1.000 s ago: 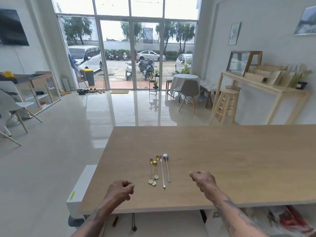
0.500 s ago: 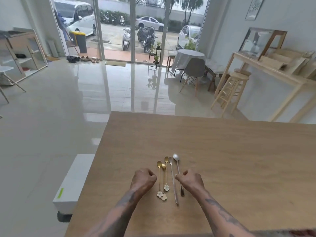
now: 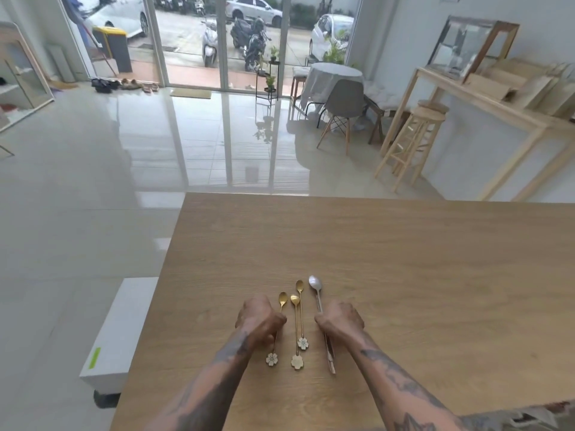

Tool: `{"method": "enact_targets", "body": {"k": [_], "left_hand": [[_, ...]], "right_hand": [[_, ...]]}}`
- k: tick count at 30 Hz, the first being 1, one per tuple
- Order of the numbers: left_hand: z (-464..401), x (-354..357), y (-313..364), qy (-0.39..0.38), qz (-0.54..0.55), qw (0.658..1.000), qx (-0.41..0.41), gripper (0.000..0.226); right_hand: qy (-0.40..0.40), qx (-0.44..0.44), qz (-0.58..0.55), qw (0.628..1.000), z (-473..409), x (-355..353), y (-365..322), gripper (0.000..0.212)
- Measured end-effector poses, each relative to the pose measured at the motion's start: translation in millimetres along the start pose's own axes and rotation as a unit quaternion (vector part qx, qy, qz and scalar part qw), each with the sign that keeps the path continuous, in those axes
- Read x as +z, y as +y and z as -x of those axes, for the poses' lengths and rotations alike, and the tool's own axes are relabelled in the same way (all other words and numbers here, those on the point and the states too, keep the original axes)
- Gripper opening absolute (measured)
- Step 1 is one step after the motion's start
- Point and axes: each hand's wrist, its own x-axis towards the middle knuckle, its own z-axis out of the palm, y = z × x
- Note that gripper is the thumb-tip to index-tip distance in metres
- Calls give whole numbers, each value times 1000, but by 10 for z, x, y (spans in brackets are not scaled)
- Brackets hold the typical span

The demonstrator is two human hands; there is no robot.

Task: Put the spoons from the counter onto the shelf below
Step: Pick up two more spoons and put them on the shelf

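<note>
Room: bright tiled floor and glass doors lay beyond the far edge of the wooden counter (image 3: 404,275), with parked vehicles outside.
Surface: bare wood except for the spoons, which lay close to the person's edge, bowls pointing away.
Left hand (image 3: 259,320): curled down over the stem of the leftmost gold spoon (image 3: 281,301); its bowl showed just past the knuckles and its flower end (image 3: 271,359) just behind the wrist. The fingers looked closed on the stem, though the grip itself was hidden under the hand.
Right hand (image 3: 339,320): curled over the long silver spoon (image 3: 315,286); bowl ahead of the knuckles, handle tip (image 3: 331,363) trailing beside the forearm. It appeared pinched shut on the stem, and a second silver handle may have lain alongside; I could not tell.
Between the hands: two more gold spoons (image 3: 298,309) lay untouched, side by side, flower ends toward the person.
Shelf: below the counter and not clearly in view.
Step in hand: apparently the first pick-up, one spoon per hand.
Doing it well: thin stems lie flat, so a fingertip should roll or tip each one up before pinching near the middle for balance; lifting straight up would avoid knocking the middle pair.
</note>
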Motion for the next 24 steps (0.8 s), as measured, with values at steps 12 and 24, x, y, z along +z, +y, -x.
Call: {"method": "enact_targets", "body": {"k": [12,24], "left_hand": [[375,-217,-526,46,171,984,-30,16],[1731,-421,-105,131,214,964,91,12]], "right_hand": [[-36,-32,-88,995,315,-86,512,37],[-17,-201,-323,925,1206,-928,929,18]]}}
